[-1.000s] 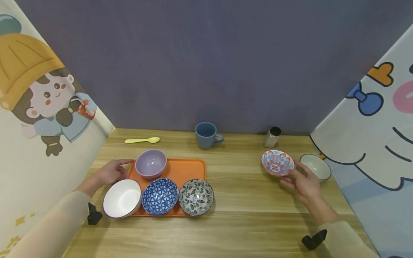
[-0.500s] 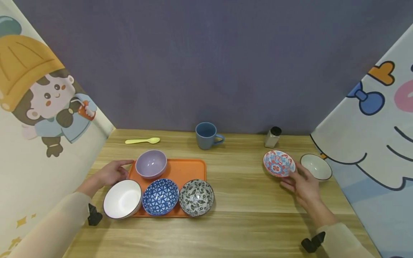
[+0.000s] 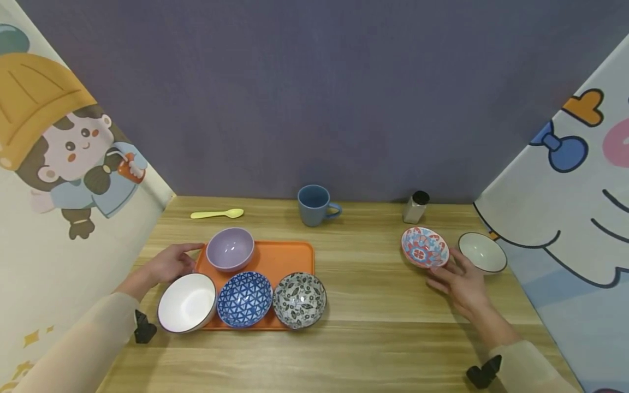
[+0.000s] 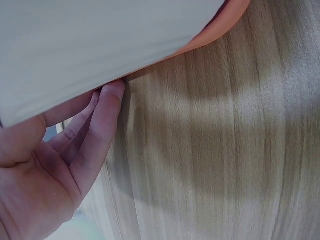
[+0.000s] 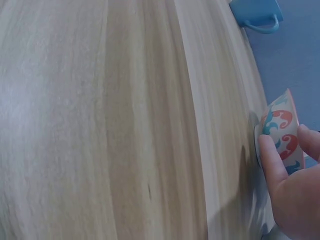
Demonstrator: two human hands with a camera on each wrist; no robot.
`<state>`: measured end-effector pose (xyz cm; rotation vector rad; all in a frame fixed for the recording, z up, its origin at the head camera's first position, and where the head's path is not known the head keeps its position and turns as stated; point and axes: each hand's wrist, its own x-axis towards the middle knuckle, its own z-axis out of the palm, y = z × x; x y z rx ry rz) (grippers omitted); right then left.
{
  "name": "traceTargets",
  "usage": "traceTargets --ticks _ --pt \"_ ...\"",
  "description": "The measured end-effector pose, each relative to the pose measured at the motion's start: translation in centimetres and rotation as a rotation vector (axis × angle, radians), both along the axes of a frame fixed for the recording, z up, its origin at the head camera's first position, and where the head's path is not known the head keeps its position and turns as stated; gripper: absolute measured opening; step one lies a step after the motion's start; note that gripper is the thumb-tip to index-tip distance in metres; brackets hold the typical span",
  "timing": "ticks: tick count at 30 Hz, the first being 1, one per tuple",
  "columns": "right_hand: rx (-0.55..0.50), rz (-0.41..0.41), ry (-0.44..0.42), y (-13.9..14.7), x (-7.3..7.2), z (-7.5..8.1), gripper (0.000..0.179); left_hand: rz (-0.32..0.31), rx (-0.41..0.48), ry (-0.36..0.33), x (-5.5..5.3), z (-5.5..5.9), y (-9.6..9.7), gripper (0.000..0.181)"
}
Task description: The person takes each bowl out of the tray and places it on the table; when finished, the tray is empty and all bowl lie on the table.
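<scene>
My right hand [image 3: 464,284] holds a small bowl [image 3: 425,247] with a red and blue flower pattern by its near right side. In the right wrist view the thumb and a finger lie against the wall of this bowl [image 5: 283,131]. Over at the left, my left hand [image 3: 169,263] touches the left edge of the orange tray [image 3: 287,256], with its index finger stretched out. A white bowl [image 3: 187,303] stands close by that hand and hides part of it. In the left wrist view the fingers of my left hand [image 4: 60,165] reach under the bowl's side to the tray edge.
On the tray stand a purple bowl [image 3: 230,250], a blue patterned bowl [image 3: 244,300] and a black-and-white leaf-patterned bowl [image 3: 300,301]. Behind are a yellow spoon [image 3: 216,214], a blue mug [image 3: 313,206] and a black-capped shaker [image 3: 415,207]. Another white bowl [image 3: 482,252] sits beside my right hand.
The flower-patterned bowl and my right hand have shifted very slightly to the right. My left hand and the tray bowls keep their places.
</scene>
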<state>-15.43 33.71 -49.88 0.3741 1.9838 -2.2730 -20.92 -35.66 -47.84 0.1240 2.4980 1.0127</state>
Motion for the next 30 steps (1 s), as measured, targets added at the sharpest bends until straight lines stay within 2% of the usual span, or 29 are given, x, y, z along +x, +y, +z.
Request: traceTargets --ticks 5,11,16,21,26,28,30 --pt "0.067 0.019 0.005 0.4 0.1 0.1 0.100 -0.004 0.014 -0.001 0.0 -0.3 0.1 0.067" --pt "0.258 0.086 -0.003 0.9 0.6 1.1 0.097 -0.020 0.012 0.012 -0.2 -0.6 0.3 0.069" --pt "0.470 0.160 -0.022 1.6 1.2 3.2 0.096 -0.029 -0.004 0.020 -0.3 -0.7 0.3 0.070" --pt "0.685 0.260 -0.047 2.0 1.7 6.1 0.094 -0.029 -0.009 0.014 -0.2 -0.6 0.2 0.070" --pt "0.775 0.320 0.033 0.4 1.2 8.7 0.086 -0.020 -0.030 0.015 -0.2 -0.3 -0.1 0.070" --pt "0.779 0.343 0.067 -1.0 0.6 9.5 0.082 -0.019 -0.030 0.011 -0.2 -0.2 -0.2 0.069" --pt "0.735 0.362 0.096 -2.6 -0.2 10.0 0.079 -0.023 -0.024 0.010 -0.3 0.0 -0.2 0.069"
